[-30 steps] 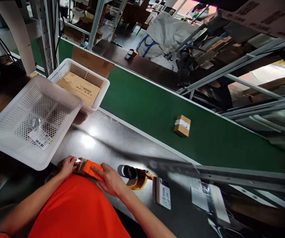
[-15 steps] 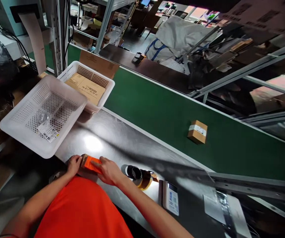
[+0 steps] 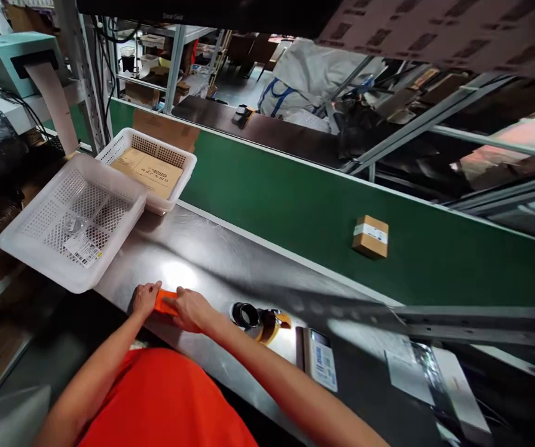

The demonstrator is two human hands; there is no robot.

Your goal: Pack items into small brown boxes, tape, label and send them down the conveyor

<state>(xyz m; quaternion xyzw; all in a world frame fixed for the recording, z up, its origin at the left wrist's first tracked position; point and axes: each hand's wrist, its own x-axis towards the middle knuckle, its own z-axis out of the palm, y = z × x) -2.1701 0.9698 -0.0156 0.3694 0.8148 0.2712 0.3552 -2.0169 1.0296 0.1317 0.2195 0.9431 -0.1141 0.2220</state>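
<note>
At the near edge of the metal table, an orange label (image 3: pixel 164 302) lies on a small cardboard box that is mostly hidden by my hands. My left hand (image 3: pixel 145 299) holds the box at its left end, fingers closed. From the right, my right hand (image 3: pixel 193 310) presses its fingers onto the orange label, the other fingers curled against the box. Right of my hands stand a black round holder (image 3: pixel 245 315) and a tape dispenser (image 3: pixel 274 324) with brownish-yellow tape, both apart from my hands. A white device with a small display (image 3: pixel 322 360) lies farther right.
A white plastic basket (image 3: pixel 74 282) holds a small clear packet and a printed label. Behind it, another basket (image 3: pixel 187 177) contains flat cardboard. One taped carton (image 3: pixel 370 237) sits on the green conveyor belt (image 3: pixel 267 186). A label printer (image 3: pixel 18 59) stands at upper left.
My view has shifted slightly. My left hand has come further over the box's left end, and less of the orange label shows. My right hand stays on the label.
</note>
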